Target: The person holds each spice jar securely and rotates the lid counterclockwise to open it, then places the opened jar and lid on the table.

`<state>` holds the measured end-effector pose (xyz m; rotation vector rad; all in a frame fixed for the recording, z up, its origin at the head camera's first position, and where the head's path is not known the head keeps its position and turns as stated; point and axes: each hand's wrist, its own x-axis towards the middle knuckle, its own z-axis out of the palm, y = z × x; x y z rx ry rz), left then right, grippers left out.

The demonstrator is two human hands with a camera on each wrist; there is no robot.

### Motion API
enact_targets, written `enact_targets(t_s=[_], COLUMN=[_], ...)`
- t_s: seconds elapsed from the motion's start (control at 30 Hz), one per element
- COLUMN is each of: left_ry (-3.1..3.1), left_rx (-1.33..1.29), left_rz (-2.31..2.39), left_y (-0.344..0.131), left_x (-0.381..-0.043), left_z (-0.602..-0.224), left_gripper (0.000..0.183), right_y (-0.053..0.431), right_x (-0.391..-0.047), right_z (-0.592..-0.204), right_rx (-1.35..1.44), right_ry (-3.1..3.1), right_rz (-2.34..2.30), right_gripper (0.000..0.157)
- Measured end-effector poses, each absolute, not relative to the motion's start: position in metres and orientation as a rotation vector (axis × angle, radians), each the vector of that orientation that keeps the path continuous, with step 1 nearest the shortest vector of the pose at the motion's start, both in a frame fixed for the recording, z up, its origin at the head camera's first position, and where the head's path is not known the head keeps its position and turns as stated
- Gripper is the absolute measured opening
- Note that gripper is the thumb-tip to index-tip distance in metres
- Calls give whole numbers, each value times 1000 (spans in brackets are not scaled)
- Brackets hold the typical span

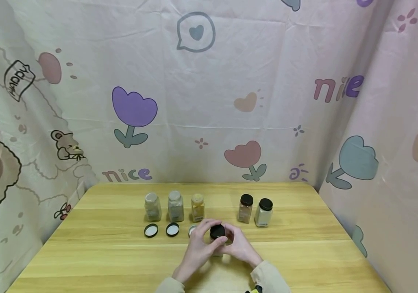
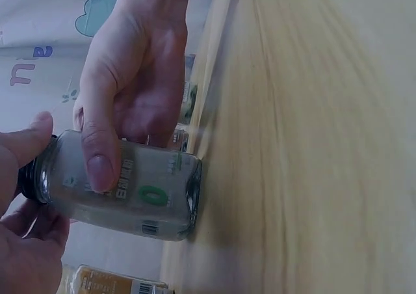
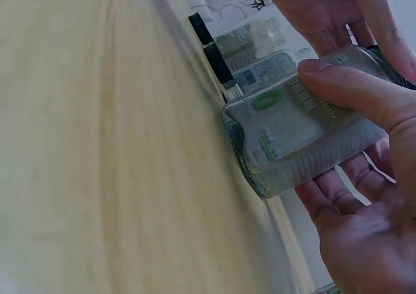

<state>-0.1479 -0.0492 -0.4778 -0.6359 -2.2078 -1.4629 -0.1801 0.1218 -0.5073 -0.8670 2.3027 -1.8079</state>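
Note:
A square glass spice jar (image 2: 153, 193) of greyish powder, its label marked with a green ring, stands upright on the table in front of me. My right hand (image 1: 242, 246) grips the jar's body, thumb (image 3: 354, 89) flat across the label and fingers behind. At the top, my left hand (image 1: 199, 247) has its thumb and fingers around the black screw lid (image 1: 217, 231). The lid sits on the jar's neck. Much of the jar is hidden by both hands in the head view.
Behind to the left stand three lidless jars, two pale (image 1: 153, 209) (image 1: 175, 208) and one yellow (image 1: 198, 209). Their lids (image 1: 151, 230) (image 1: 173, 229) lie in front, one partly behind my left hand. Two black-lidded jars (image 1: 245, 209) (image 1: 264, 213) stand right. A printed curtain (image 1: 201, 81) borders the wooden table (image 1: 304, 252).

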Motion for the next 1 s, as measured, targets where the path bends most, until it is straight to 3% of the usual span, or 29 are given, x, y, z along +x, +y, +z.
enact_targets(t_s=[0.4,0.83,1.0], left_ry=[-2416,-2340,-2341], left_rx=[-1021,-758,-856], left_rz=[-1421,-1375,-1485], left_y=[-71,-64,-67], left_x=[-148,-149,-148], left_z=[-470,-476,-473], left_gripper=[43,47,45], right_y=[123,124,124], right_x=[-179,-178,-178], right_z=[-503,-504,-503], right_rx=[-848,-809,-814], right_ry=[2306,2306,2303], right_rz=[-1797,-1775,-1779], right_gripper=[46,47,46])
